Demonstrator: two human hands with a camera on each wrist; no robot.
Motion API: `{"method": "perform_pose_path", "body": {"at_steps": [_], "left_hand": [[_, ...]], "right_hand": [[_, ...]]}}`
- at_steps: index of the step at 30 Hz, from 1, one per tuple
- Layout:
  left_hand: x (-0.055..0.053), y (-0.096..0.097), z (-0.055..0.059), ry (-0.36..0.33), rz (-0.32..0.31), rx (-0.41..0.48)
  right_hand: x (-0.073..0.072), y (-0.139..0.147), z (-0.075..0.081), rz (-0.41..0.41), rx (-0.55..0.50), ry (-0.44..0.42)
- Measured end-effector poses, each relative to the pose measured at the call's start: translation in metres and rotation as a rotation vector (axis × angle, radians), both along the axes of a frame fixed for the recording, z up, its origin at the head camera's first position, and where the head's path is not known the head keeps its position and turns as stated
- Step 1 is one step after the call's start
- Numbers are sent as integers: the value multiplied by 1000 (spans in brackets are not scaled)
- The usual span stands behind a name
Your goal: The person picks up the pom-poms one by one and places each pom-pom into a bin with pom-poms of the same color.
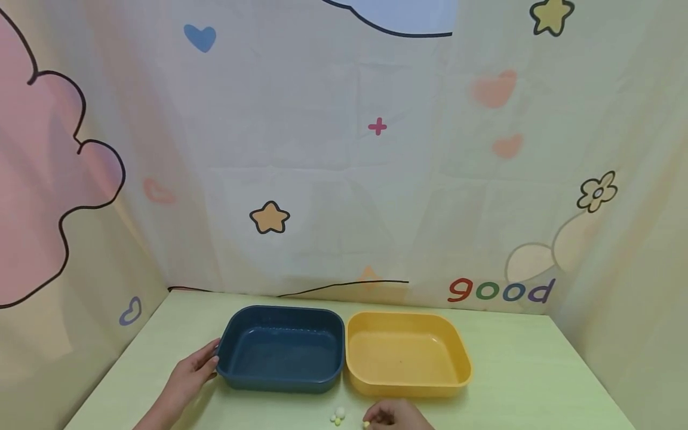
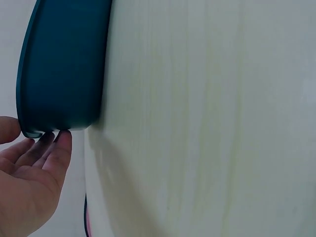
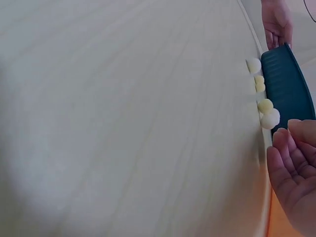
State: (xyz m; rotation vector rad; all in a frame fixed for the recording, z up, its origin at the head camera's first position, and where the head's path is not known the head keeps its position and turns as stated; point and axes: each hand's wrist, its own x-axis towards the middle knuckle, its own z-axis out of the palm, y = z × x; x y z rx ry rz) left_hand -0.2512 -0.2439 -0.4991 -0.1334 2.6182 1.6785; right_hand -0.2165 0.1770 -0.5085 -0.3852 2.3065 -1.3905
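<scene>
My left hand [image 1: 190, 373] holds the left end of a dark blue plastic basin [image 1: 282, 385]. In the left wrist view, the thumb [image 2: 9, 129] is at the basin's rim and the fingertips [image 2: 64, 137] touch its outer end wall. Near the front edge of the table, my right hand [image 1: 398, 414] pinches a small yellow pom-pom [image 1: 366, 424] with thumb and fingertips. To its left lies a cluster with a white pom-pom [image 1: 340, 412] and small yellowish ones. The right wrist view shows yellow and white pom-poms [image 3: 270, 119] right by the fingertips.
A yellow plastic basin [image 1: 408, 391] stands against the blue basin's right side, in front of my right hand. Both rest on a pale green table [image 1: 516, 370]. A printed cloth backdrop [image 1: 322, 137] rises behind and along both sides.
</scene>
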Motion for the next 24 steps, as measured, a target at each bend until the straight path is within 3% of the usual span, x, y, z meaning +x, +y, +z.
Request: {"method": "perform_pose_path", "body": {"at_steps": [5, 13, 24], "left_hand": [[1, 0, 0, -8, 6, -4], [-1, 0, 1, -30, 15, 1], [-1, 1, 3, -38, 8, -6]], "right_hand": [[2, 2, 9, 11, 2, 12], [0, 7, 32, -51, 54, -115], [-7, 19, 56, -14, -104, -39]]}}
